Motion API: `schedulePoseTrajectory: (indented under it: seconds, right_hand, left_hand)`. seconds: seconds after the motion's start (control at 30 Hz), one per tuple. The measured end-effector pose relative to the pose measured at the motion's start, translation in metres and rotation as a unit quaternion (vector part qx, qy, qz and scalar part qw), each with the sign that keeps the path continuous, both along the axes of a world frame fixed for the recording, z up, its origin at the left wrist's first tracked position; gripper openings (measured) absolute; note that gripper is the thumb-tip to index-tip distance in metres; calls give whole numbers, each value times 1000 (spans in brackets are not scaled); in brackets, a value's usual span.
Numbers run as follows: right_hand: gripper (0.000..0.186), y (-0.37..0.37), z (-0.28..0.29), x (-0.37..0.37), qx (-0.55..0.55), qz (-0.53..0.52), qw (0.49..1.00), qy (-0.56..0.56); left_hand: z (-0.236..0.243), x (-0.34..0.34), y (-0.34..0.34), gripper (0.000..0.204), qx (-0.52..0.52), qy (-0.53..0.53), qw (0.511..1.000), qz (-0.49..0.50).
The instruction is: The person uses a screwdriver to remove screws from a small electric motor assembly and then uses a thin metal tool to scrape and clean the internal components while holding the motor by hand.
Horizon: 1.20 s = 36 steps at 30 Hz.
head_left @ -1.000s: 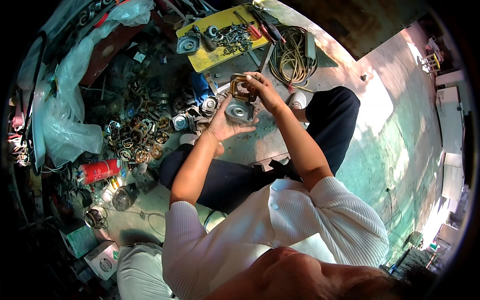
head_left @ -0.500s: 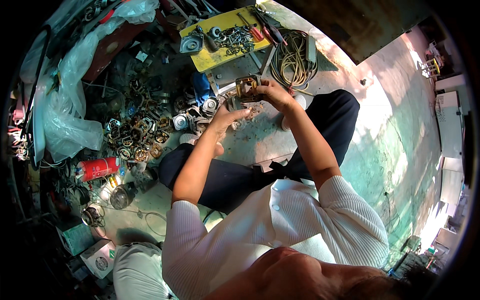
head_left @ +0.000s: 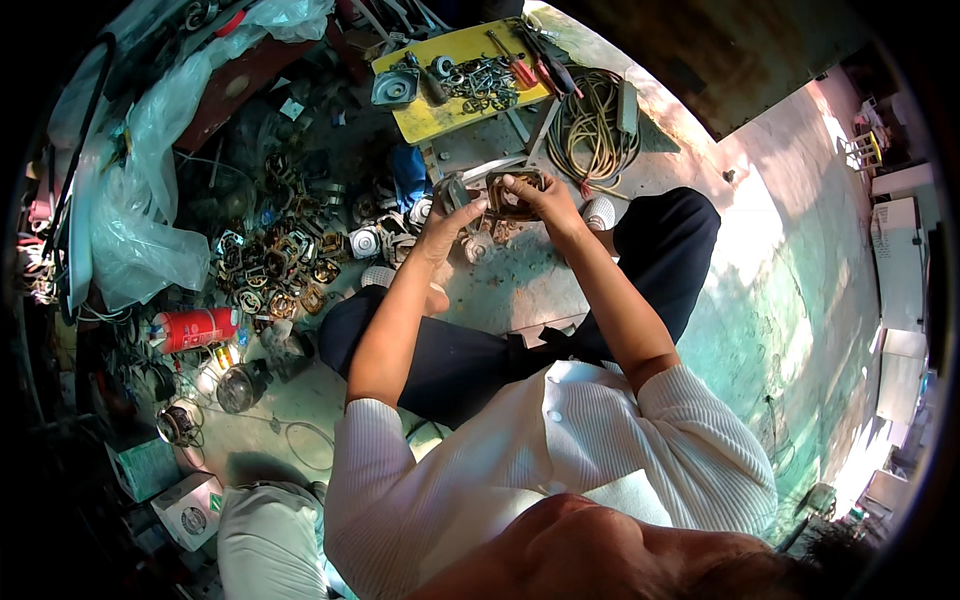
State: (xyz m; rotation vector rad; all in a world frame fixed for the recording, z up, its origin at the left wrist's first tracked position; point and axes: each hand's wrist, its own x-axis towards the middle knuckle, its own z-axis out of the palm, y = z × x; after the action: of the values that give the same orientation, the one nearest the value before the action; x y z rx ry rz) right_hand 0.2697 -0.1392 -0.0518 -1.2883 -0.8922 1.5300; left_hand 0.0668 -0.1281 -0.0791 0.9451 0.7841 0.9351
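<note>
The left hand (head_left: 440, 232) is pinching a dull grey metal cover (head_left: 455, 193); the right hand (head_left: 556, 209) is pinching a squarish, brownish frame (head_left: 497, 196) by its right side. The frame is sitting just right of the cover, in front of the yellow surface (head_left: 422, 126)'s near edge, showing no clear long axis; whether the two are touching, I cannot tell. Small shiny hardware (head_left: 484, 82) is crowding the surface

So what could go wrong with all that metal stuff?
The squarish metal frame in the right hand might slip and drop. Loose metal bits crowd the yellow table, so a bump could knock some off. And someone walking by might trip on the coiled cable lying on the floor.
</note>
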Motion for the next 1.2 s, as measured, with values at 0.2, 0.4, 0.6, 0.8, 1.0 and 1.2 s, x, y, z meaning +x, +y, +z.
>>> schedulePoseTrajectory:
  seconds: [0.2,0.4,0.6,0.8,1.0,1.2]
  right_hand:
    - [31,3,-40,14,28,15,997,-76]
    - [43,25,-131,39,-25,157,893,-421]
    - [64,54,-204,-15,-161,266,714,-627]
    - [58,112,-247,-156,18,314,769,-556]
    - [54,135,-160,-246,122,240,932,-244]
    - [53,86,-129,-173,109,257,960,-38]
  left_hand:
    - [15,-11,-2,70,-29,16,997,62]
    - [14,-30,15,77,9,-18,989,147]
    - [38,-51,26,89,31,-130,980,145]
    - [33,-51,54,89,-47,-254,953,156]
    - [31,-75,58,83,-29,-370,896,242]
    - [61,-61,60,82,-42,-403,887,221]
